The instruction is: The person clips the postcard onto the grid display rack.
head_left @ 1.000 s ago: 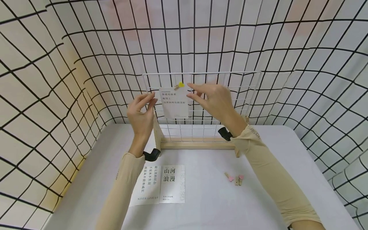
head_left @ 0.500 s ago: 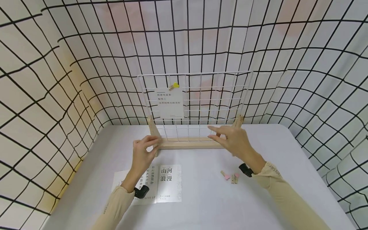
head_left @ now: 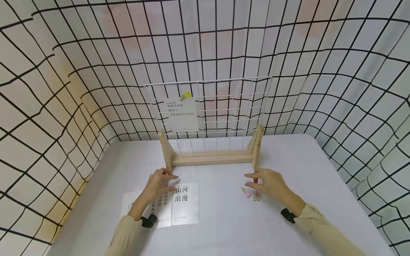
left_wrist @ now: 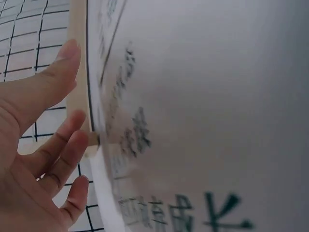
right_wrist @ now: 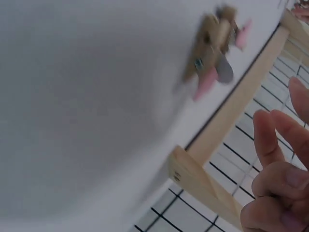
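Left hand [head_left: 160, 183] is held loose and empty, fingers relaxed, over the printed cards [head_left: 185, 204] lying flat on the white table [head_left: 224, 227] at 7 o'clock of the wooden stand [head_left: 209, 158]; right hand [head_left: 267, 183] is likewise spread and empty, poised just above the pink-tipped wooden clips [head_left: 251, 193] at 5 o'clock of the stand; one card [head_left: 180, 114] is seen pinned by a yellow clip [head_left: 187, 95] at 11 o'clock on the white wire grid [head_left: 230, 106].
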The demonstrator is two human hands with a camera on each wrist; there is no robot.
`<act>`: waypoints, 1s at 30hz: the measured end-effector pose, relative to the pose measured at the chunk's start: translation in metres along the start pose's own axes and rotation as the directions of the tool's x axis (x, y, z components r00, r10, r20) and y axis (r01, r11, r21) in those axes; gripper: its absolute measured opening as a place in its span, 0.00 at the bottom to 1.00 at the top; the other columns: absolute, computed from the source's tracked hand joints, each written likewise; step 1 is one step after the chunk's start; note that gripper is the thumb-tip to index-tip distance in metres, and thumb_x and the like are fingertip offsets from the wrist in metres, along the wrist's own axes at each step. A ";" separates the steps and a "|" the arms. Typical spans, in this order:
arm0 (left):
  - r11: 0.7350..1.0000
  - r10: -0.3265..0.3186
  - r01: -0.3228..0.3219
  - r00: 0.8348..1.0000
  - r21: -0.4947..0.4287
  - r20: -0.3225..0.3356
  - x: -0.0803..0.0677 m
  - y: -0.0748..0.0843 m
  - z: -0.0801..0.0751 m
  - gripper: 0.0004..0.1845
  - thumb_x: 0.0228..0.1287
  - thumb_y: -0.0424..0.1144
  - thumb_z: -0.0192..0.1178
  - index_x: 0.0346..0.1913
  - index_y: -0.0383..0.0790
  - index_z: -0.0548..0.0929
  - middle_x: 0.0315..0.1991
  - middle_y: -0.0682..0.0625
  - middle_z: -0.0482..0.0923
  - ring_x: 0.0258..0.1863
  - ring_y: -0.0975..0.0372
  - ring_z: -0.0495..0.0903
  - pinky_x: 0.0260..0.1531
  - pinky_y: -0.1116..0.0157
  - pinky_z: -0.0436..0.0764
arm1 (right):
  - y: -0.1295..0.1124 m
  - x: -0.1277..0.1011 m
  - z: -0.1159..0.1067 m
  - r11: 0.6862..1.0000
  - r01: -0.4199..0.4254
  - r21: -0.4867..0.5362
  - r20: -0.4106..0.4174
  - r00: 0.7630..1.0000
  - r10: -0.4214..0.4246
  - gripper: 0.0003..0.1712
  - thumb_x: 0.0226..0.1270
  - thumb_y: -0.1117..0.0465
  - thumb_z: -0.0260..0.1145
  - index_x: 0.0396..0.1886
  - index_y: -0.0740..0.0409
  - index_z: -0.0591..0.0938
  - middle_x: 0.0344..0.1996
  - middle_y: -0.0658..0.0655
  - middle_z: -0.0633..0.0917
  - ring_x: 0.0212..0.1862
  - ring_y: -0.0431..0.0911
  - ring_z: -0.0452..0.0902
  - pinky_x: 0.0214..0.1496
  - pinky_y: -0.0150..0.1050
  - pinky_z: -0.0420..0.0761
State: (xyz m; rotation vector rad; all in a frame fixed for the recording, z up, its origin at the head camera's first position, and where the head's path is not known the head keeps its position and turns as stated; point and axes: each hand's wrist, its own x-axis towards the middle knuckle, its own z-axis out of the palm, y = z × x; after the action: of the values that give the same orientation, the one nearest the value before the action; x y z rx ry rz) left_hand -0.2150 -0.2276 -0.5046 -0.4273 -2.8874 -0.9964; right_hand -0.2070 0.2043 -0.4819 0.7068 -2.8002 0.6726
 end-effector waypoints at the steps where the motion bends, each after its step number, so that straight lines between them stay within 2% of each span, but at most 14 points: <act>1: 1.000 -0.008 0.008 1.000 -0.004 0.011 -0.001 -0.002 0.001 0.23 0.48 0.36 0.81 0.51 0.41 0.91 0.52 0.46 0.80 0.48 0.56 0.73 0.52 0.57 0.65 | 0.000 -0.003 0.003 1.000 -0.019 0.010 0.019 1.000 0.018 0.19 0.60 0.49 0.78 0.50 0.50 0.92 0.29 0.45 0.87 0.27 0.43 0.74 0.23 0.29 0.60; 3: 1.000 -0.018 0.019 0.999 -0.012 0.026 -0.003 -0.006 0.003 0.23 0.47 0.37 0.82 0.51 0.42 0.91 0.53 0.46 0.80 0.48 0.56 0.73 0.52 0.57 0.64 | 0.000 -0.009 0.009 0.998 -0.052 0.023 0.045 0.998 0.051 0.19 0.60 0.48 0.78 0.49 0.49 0.92 0.30 0.46 0.87 0.28 0.45 0.76 0.22 0.29 0.60; 5: 1.000 -0.026 0.027 0.999 -0.014 0.032 -0.005 -0.009 0.005 0.23 0.46 0.37 0.82 0.50 0.43 0.92 0.53 0.47 0.81 0.49 0.56 0.73 0.52 0.58 0.63 | 0.000 -0.013 0.014 0.997 -0.073 0.031 0.061 0.996 0.071 0.18 0.60 0.48 0.78 0.47 0.50 0.93 0.29 0.44 0.85 0.26 0.41 0.75 0.22 0.29 0.61; 7: 0.999 -0.033 0.034 0.999 -0.015 0.032 -0.005 -0.011 0.006 0.23 0.45 0.37 0.82 0.49 0.43 0.92 0.53 0.47 0.81 0.49 0.57 0.72 0.50 0.58 0.62 | -0.001 -0.016 0.018 0.995 -0.096 0.036 0.079 0.993 0.093 0.17 0.61 0.48 0.78 0.46 0.51 0.93 0.23 0.41 0.78 0.22 0.36 0.63 0.22 0.28 0.61; 10: 1.000 -0.029 0.029 0.999 0.009 0.025 -0.004 -0.012 0.006 0.23 0.44 0.38 0.83 0.47 0.44 0.93 0.52 0.48 0.81 0.49 0.57 0.72 0.50 0.58 0.62 | -0.001 -0.019 0.021 0.995 -0.089 0.038 0.066 0.994 0.087 0.15 0.61 0.50 0.79 0.42 0.53 0.94 0.23 0.39 0.76 0.22 0.31 0.60 0.22 0.29 0.62; 15: 0.999 -0.016 0.016 1.000 0.032 0.021 -0.001 -0.013 0.006 0.21 0.42 0.38 0.84 0.44 0.45 0.93 0.50 0.48 0.80 0.49 0.57 0.72 0.50 0.58 0.62 | 0.000 -0.020 0.024 0.998 -0.053 0.027 0.028 0.998 0.052 0.12 0.56 0.53 0.82 0.35 0.54 0.94 0.23 0.42 0.76 0.23 0.30 0.61 0.22 0.28 0.63; 19: 1.000 -0.017 0.016 0.999 0.012 0.031 0.001 -0.011 0.006 0.20 0.41 0.37 0.84 0.42 0.46 0.94 0.50 0.48 0.80 0.50 0.56 0.73 0.53 0.55 0.63 | 0.000 -0.020 0.027 1.000 -0.028 0.015 0.027 0.999 0.027 0.09 0.55 0.54 0.82 0.32 0.53 0.94 0.23 0.42 0.76 0.24 0.28 0.61 0.23 0.27 0.64; 26: 1.000 -0.016 0.016 0.999 -0.018 0.035 0.003 -0.010 0.010 0.16 0.40 0.35 0.85 0.37 0.47 0.93 0.49 0.48 0.80 0.51 0.55 0.74 0.53 0.55 0.63 | 0.001 -0.020 0.029 1.000 -0.012 0.025 0.050 0.999 0.011 0.05 0.56 0.56 0.81 0.31 0.51 0.94 0.23 0.40 0.77 0.24 0.27 0.62 0.23 0.27 0.64; 30: 0.998 -0.052 0.053 0.998 -0.034 0.042 0.003 -0.008 0.010 0.16 0.40 0.35 0.85 0.36 0.48 0.93 0.50 0.49 0.80 0.53 0.54 0.75 0.58 0.51 0.65 | 0.000 -0.020 0.029 0.999 -0.017 0.031 0.067 0.998 0.014 0.04 0.57 0.58 0.81 0.32 0.51 0.94 0.24 0.40 0.78 0.24 0.27 0.62 0.23 0.27 0.64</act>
State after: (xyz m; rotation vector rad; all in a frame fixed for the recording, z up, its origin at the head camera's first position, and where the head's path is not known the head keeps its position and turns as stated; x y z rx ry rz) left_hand -0.2202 -0.2271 -0.5170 -0.3800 -2.9364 -1.0592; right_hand -0.1909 0.1987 -0.5126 0.7270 -2.8643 0.7099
